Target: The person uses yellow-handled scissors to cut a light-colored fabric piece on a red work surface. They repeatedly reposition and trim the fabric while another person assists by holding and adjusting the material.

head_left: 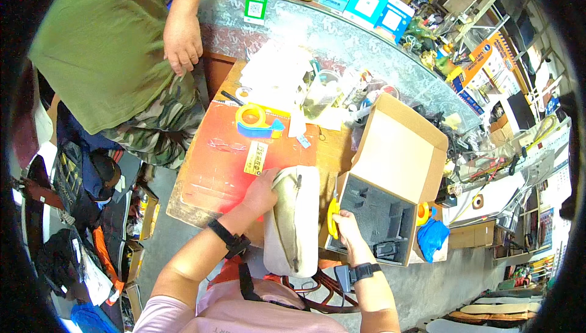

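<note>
A long cream-coloured zippered pouch (307,223) stands at the table's near edge, in front of my body. Its dark zipper runs lengthwise down an olive-beige panel. My left hand (261,194) is closed on the pouch's upper left edge, fingers partly hidden behind it. Just right of the pouch, my right hand (349,230) grips yellow-handled scissors (333,216), their thin blades pointing away from me. Beside that hand is an open cardboard box (400,150) with dark grey foam inside, its lid raised at the far side.
A red board (210,156) covers the table's left part, with a blue-and-yellow tape dispenser (256,122) on it. Paper and a plastic container lie beyond. A blue plastic bag (433,238) sits right of the box. Another person (97,46) in green stands at the far left.
</note>
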`<state>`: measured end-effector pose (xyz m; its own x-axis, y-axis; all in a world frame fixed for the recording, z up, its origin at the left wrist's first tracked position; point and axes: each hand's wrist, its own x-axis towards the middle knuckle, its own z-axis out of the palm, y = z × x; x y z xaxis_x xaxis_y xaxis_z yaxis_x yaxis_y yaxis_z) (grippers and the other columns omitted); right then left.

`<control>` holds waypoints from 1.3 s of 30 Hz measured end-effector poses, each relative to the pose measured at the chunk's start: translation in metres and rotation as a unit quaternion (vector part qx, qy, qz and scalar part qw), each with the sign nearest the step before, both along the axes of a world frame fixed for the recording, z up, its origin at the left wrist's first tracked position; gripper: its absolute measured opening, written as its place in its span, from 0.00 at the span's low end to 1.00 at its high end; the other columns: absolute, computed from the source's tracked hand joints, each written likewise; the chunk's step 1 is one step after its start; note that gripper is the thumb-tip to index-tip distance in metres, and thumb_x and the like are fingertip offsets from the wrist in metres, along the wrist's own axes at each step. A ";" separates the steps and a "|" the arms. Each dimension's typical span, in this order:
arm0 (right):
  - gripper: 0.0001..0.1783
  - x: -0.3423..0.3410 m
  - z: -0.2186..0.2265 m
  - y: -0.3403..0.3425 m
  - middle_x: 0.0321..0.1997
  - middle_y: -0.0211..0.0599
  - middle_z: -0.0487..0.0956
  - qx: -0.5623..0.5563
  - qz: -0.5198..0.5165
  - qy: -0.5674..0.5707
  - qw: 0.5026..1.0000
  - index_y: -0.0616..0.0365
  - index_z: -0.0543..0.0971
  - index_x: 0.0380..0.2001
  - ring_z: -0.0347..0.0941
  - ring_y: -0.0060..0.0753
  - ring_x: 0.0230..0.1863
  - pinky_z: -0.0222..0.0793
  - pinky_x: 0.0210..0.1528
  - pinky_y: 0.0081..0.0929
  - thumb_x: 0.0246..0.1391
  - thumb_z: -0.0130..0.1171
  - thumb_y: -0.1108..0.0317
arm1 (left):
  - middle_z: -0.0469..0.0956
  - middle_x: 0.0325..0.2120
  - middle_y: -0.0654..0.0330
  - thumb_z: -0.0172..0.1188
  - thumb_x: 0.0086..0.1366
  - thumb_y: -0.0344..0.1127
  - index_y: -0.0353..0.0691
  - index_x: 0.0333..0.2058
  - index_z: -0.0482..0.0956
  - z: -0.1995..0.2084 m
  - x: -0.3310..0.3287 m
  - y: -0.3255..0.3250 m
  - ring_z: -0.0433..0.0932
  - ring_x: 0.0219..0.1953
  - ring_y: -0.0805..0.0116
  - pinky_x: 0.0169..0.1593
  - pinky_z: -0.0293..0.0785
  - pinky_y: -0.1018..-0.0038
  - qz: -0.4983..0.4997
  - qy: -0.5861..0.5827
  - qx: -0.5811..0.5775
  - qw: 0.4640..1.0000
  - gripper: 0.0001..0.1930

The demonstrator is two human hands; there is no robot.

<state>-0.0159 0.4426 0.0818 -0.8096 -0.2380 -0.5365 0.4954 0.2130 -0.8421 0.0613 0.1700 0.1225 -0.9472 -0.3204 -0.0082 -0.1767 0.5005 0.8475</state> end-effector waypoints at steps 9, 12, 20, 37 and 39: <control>0.20 -0.026 0.016 -0.081 0.42 0.56 0.78 0.452 0.144 0.199 0.857 0.63 0.77 0.42 0.74 0.54 0.47 0.69 0.49 0.40 0.48 0.58 0.60 | 0.72 0.32 0.48 0.49 0.51 0.23 0.37 0.33 0.71 -0.015 0.009 -0.031 0.72 0.36 0.43 0.39 0.71 0.57 0.051 0.084 -0.089 0.991 0.09; 0.19 -0.023 0.001 -0.089 0.42 0.56 0.77 0.430 0.099 0.219 0.870 0.63 0.76 0.41 0.73 0.53 0.47 0.69 0.50 0.41 0.49 0.57 0.61 | 0.71 0.32 0.47 0.49 0.51 0.24 0.36 0.31 0.71 -0.004 0.019 -0.027 0.71 0.36 0.42 0.38 0.70 0.55 0.055 0.069 -0.108 0.990 0.08; 0.30 0.010 0.028 -0.106 0.56 0.49 0.67 -0.052 0.092 0.309 0.945 0.61 0.69 0.55 0.64 0.46 0.57 0.59 0.60 0.34 0.43 0.50 0.78 | 0.71 0.31 0.46 0.52 0.52 0.28 0.35 0.29 0.70 0.028 0.021 -0.028 0.73 0.33 0.44 0.35 0.71 0.54 0.020 0.011 -0.144 0.989 0.05; 0.44 0.071 0.120 -0.113 0.60 0.70 0.59 0.379 0.276 0.286 0.836 0.69 0.55 0.62 0.67 0.61 0.53 0.66 0.55 0.39 0.46 0.56 0.55 | 0.73 0.27 0.48 0.53 0.53 0.29 0.34 0.26 0.74 0.011 -0.002 -0.012 0.75 0.28 0.47 0.32 0.73 0.57 -0.131 0.079 -0.204 0.967 0.05; 0.40 0.074 0.119 -0.119 0.52 0.68 0.68 0.423 0.261 0.289 0.818 0.70 0.57 0.60 0.72 0.58 0.47 0.68 0.51 0.40 0.46 0.54 0.59 | 0.73 0.27 0.48 0.53 0.52 0.29 0.34 0.26 0.73 0.004 -0.001 -0.014 0.75 0.28 0.47 0.32 0.73 0.57 -0.143 0.076 -0.206 0.965 0.04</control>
<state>0.0585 0.3233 0.2007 -0.8927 -0.3742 -0.2511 -0.2782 0.8959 -0.3462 0.0602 0.1557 0.1267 -0.9776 0.0070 0.2103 0.1287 0.8104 0.5716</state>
